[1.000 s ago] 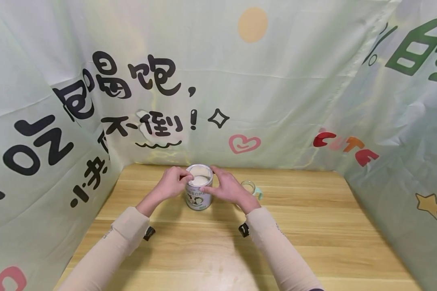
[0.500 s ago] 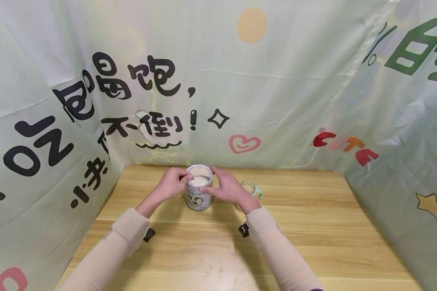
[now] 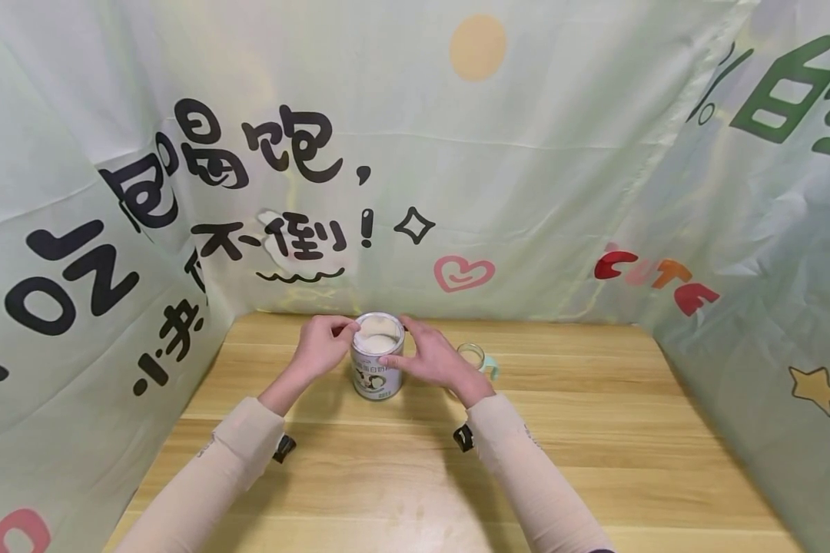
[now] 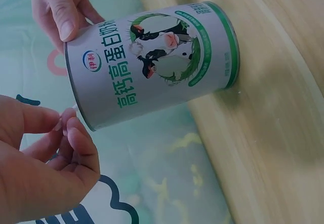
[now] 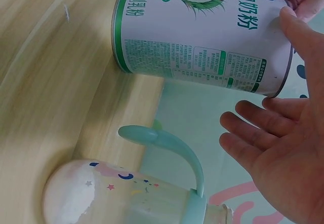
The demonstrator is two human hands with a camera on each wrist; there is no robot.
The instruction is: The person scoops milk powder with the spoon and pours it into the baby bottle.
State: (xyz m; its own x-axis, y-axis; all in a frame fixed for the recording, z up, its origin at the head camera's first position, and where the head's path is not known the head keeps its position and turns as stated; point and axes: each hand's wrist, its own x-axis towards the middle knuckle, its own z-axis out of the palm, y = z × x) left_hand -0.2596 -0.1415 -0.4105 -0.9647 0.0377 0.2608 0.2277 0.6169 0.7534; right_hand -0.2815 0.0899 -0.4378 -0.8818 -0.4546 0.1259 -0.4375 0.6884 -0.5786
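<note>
A white milk powder can (image 3: 377,376) with green lettering and a cow picture stands upright on the table. Its top is uncovered, and pale powder (image 3: 379,343) shows inside. At the can's left rim, my left hand (image 3: 323,346) pinches a small pale piece between thumb and fingertips; most of it is hidden, so its kind is unclear. My right hand (image 3: 434,355) holds the can's upper right side, thumb on the front and forefinger at the far rim. In the right wrist view its other fingers (image 5: 253,133) are spread off the can.
A clear bottle (image 5: 126,193) with a mint-green handle (image 5: 177,143) and white contents stands right of the can, partly behind my right wrist. The wooden table (image 3: 401,491) ends at printed cloth walls (image 3: 539,192) at the back and sides.
My left hand has shifted slightly left, its fingertips going from over the opening to the can's left rim. The right hand and the can have hardly moved.
</note>
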